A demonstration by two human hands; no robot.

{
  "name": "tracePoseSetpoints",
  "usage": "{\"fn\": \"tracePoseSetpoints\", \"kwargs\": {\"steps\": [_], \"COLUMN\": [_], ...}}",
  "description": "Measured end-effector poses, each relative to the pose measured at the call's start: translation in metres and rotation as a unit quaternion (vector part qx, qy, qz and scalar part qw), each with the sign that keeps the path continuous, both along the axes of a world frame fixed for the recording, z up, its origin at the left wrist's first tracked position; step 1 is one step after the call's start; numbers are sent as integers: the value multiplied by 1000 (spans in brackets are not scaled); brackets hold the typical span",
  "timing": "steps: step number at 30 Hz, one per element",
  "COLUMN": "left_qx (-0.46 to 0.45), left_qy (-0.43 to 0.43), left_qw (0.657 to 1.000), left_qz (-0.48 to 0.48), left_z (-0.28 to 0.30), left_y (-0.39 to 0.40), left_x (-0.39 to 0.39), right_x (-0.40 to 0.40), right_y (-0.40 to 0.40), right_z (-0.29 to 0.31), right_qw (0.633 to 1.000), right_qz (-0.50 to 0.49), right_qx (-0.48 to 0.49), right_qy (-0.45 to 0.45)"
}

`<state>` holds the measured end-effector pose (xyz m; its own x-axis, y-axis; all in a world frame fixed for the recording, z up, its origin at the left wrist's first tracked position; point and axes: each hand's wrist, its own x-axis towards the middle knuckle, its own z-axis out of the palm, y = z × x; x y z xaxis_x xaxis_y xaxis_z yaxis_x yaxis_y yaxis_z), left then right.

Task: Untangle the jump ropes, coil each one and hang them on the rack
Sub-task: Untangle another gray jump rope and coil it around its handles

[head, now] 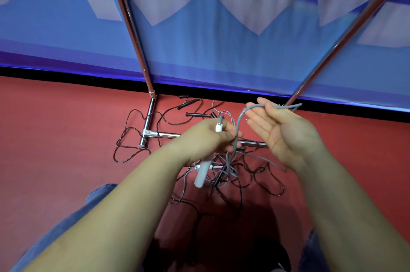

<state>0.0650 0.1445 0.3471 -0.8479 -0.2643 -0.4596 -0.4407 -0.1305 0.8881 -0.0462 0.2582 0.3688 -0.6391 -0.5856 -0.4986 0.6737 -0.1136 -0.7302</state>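
Observation:
My left hand (208,136) grips the white handle (202,174) of a grey jump rope; the handle's lower end points down toward the floor. The grey rope (240,116) arcs up from that hand and lies across the fingers of my right hand (279,129), whose palm is spread and faces me. More grey rope hangs below into a tangle (228,171) with thin black ropes on the red floor. Black rope handles (186,103) lie further back near the wall. The chrome rack (133,34) stands behind, its poles rising left and right.
The rack's chrome base bar (168,135) and foot (148,123) lie on the red floor among loops of black rope (124,138). A blue and white banner wall (221,27) closes the back. My knees in jeans (97,196) sit at the bottom edges.

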Motion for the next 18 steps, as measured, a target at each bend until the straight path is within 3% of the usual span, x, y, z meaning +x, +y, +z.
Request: {"fn": "tracePoseSetpoints", "kwargs": {"steps": [4, 6, 9, 12, 15, 18], "left_qx": [-1, 5, 36, 98, 150, 175], "left_qy": [22, 35, 47, 65, 85, 99], "left_qw": [999, 996, 988, 973, 955, 940], "left_qz": [40, 82, 141, 200, 242, 277], "left_z": [1, 1, 4, 7, 8, 8], "left_y": [0, -2, -3, -5, -9, -13], "left_x": [-2, -3, -3, -5, -7, -8], "right_x": [1, 3, 8, 16, 14, 11], "right_y": [1, 2, 2, 4, 5, 7], "right_z": [-2, -6, -12, -21, -27, -23], "right_qw": [996, 980, 908, 830, 778, 757], "right_qz": [84, 159, 274, 376, 373, 346], "right_qx": [19, 78, 199, 270, 326, 358], "right_qy": [32, 93, 247, 310, 386, 423]}}
